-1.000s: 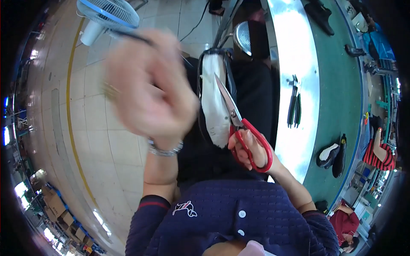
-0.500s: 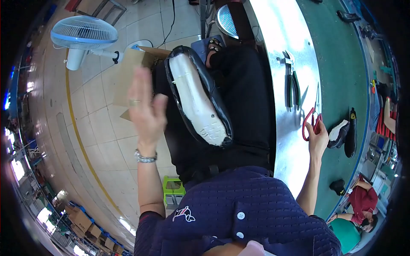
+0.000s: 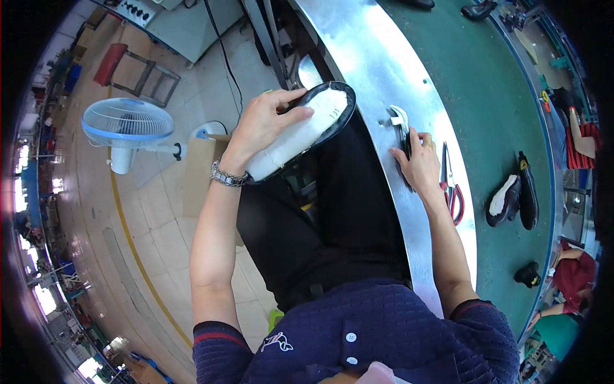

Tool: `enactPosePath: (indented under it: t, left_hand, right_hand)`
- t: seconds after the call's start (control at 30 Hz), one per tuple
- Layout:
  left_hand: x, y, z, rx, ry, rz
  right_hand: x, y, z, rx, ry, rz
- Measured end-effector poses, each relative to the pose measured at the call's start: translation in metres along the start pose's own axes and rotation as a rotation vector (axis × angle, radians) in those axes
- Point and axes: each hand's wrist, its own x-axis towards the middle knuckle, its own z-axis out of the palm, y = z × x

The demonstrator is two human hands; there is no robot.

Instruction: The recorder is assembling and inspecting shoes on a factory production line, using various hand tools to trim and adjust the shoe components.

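My left hand (image 3: 262, 125) grips the side of an unfinished black shoe (image 3: 314, 123), its white underside turned up, above my lap. The toe end tilts away to the upper right. My right hand (image 3: 421, 165) is closed round the black handles of a pair of pliers (image 3: 399, 118) on the metal bench strip; their silver head sticks out beyond my fingers, and most of the handles are hidden. Just right of that hand lie red-handled scissors (image 3: 457, 201), blades pointing away from me.
The shiny bench edge (image 3: 358, 38) runs along my right. On the green surface (image 3: 492, 128) beyond it stand another white-bottomed shoe (image 3: 504, 200) and a black shoe (image 3: 528, 198). A fan (image 3: 128, 125), a cardboard box (image 3: 201, 169) and a red-topped stool (image 3: 112, 64) are at left.
My left hand has taken hold of the shoe and lifted it from my lap. My right hand has let go of the scissors and moved left onto the pliers. The view has swung.
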Motion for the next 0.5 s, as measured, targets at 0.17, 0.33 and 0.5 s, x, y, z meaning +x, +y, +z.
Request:
enactPosePath:
  t: [0.17,0.33,0.5]
  left_hand:
    - [0.002,-0.010,0.013,0.279,0.292,0.132]
    - [0.010,-0.011,0.016,0.347,0.358,0.086]
    - [0.010,-0.012,-0.009,0.108,0.160,-0.253]
  right_hand:
    - [0.018,0.009,-0.013,0.457,-0.222,0.101]
    - [0.018,-0.033,-0.087,1.072,-0.623,0.239]
    - [0.045,-0.085,-0.132,0.787,-1.014,-0.087]
